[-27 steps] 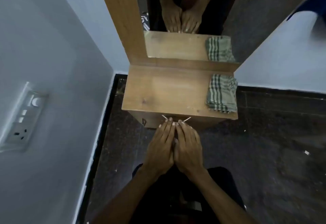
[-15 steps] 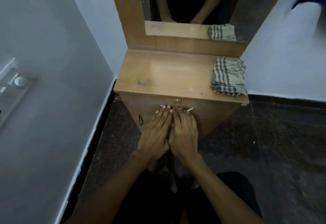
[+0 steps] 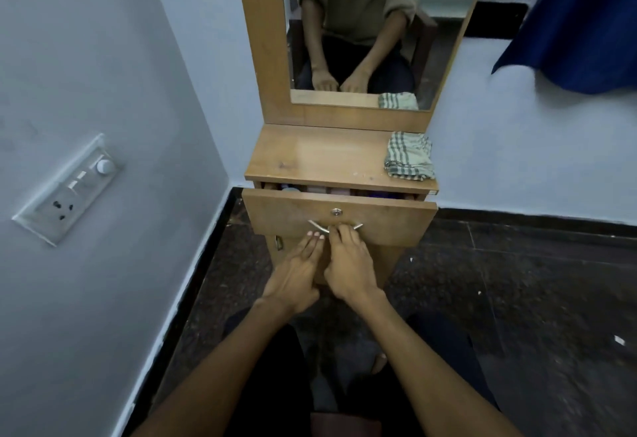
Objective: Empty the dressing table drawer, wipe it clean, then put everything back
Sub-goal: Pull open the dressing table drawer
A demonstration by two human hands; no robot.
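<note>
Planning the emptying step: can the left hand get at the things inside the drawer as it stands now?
Probably not yet. The drawer is open only a crack, so the items inside show as a thin strip under the table top. The left hand lies below the handle, which the right hand grips.

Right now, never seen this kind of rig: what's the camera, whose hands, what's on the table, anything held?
No robot here. One wide-angle camera sits on a person's head, looking forward and down at their two bare hands. They face a wooden dressing table with a mirror, which reflects the person. On the tabletop lies a folded checked cloth, at the right. The drawer below is pulled out a little; a few items show in the gap, too hidden to name. The right hand curls its fingers over the metal handle. The left hand lies beside it, fingers straight, tips at the drawer front, holding nothing.
</note>
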